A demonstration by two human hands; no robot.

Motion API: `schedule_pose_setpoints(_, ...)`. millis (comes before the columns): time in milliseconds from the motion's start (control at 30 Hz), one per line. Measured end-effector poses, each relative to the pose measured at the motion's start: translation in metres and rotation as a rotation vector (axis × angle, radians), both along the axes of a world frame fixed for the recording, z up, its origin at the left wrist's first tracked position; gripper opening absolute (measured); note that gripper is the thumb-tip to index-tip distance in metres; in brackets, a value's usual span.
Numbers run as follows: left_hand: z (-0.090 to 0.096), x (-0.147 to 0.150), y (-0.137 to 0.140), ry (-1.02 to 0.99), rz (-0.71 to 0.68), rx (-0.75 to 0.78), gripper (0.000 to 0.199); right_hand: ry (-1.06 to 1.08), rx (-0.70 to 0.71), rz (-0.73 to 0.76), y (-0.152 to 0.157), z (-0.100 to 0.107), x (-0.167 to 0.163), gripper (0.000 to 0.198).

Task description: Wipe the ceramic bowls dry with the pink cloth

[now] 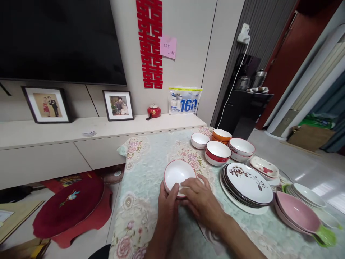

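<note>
A white bowl with a thin red rim is between my hands, close to the near side of the table. My left hand grips its near left side, thumb over the rim and the other fingers mostly hidden beneath. My right hand is closed around the near right side, its fingers bent over the rim. Beyond it stand a small white bowl, stacked red-and-white bowls, orange bowls and another pair of white bowls. To the right lies a stack of flower-patterned plates.
Pink leaf-handled dishes, pale green dishes and rectangular dishes line the right side of the flowered tablecloth. A low white cabinet stands behind, holding picture frames and a red pot. A red stool sits left.
</note>
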State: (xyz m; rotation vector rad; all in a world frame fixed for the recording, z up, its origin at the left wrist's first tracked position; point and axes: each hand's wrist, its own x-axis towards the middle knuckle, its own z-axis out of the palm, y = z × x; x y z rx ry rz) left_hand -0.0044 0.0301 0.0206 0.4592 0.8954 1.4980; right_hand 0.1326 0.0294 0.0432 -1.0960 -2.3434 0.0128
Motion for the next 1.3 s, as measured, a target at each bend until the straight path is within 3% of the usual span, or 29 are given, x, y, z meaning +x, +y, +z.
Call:
schedule_pose_setpoints(67,-0.002,-0.001,0.001,0.004,0.018,0.001,0.066,0.146,-0.051,-0.033,0.000,0.006,0.014,0.015)
schedule_pose_setpoints(167,-0.005,-0.001,0.002,0.023,0.038,0.006,0.064,0.146,-0.325,-0.090,-0.001,0.011,0.038,0.009)
schedule_pose_setpoints(233,-0.006,0.001,0.002,0.030,0.039,0.014,0.066,0.022,-0.483,-0.036,-0.003,0.009,0.050,0.027)
schedule_pose_setpoints(333,-0.007,0.002,0.000,0.032,0.034,0.026,0.069,-0.096,-0.570,-0.013,-0.006,0.003,0.058,0.054)
schedule_pose_setpoints(433,-0.006,0.004,-0.003,0.019,0.030,0.048,0.073,-0.040,-0.626,-0.044,-0.004,0.003,0.062,0.046)
schedule_pose_setpoints(500,-0.005,0.005,-0.005,0.005,0.021,0.065,0.077,0.132,-0.654,-0.012,-0.001,0.009,0.065,0.034)
schedule_pose_setpoints(600,-0.006,0.006,-0.007,0.032,-0.027,0.100,0.081,0.485,-0.627,0.006,0.004,0.018,0.068,0.029)
schedule_pose_setpoints(667,-0.008,0.007,-0.008,0.083,-0.054,0.127,0.082,0.592,-0.535,-0.006,0.005,0.017,0.065,0.034)
schedule_pose_setpoints(867,-0.014,0.014,-0.014,0.318,-0.112,0.185,0.084,0.303,-0.046,-0.209,0.006,-0.017,0.034,0.027)
schedule_pose_setpoints(967,-0.012,0.022,-0.019,0.322,-0.160,0.228,0.080,0.234,0.056,-0.302,0.006,-0.025,0.020,0.025)
schedule_pose_setpoints(1067,-0.012,0.027,-0.022,0.334,-0.207,0.224,0.080,0.352,-0.012,-0.261,0.004,-0.023,0.013,0.022)
schedule_pose_setpoints(1200,-0.013,0.025,-0.020,0.356,-0.184,0.214,0.079,0.494,-0.268,0.036,0.001,-0.015,0.013,0.025)
schedule_pose_setpoints(1300,-0.009,0.021,-0.019,0.361,-0.111,0.192,0.077,0.418,-0.418,0.198,-0.001,-0.010,0.016,0.026)
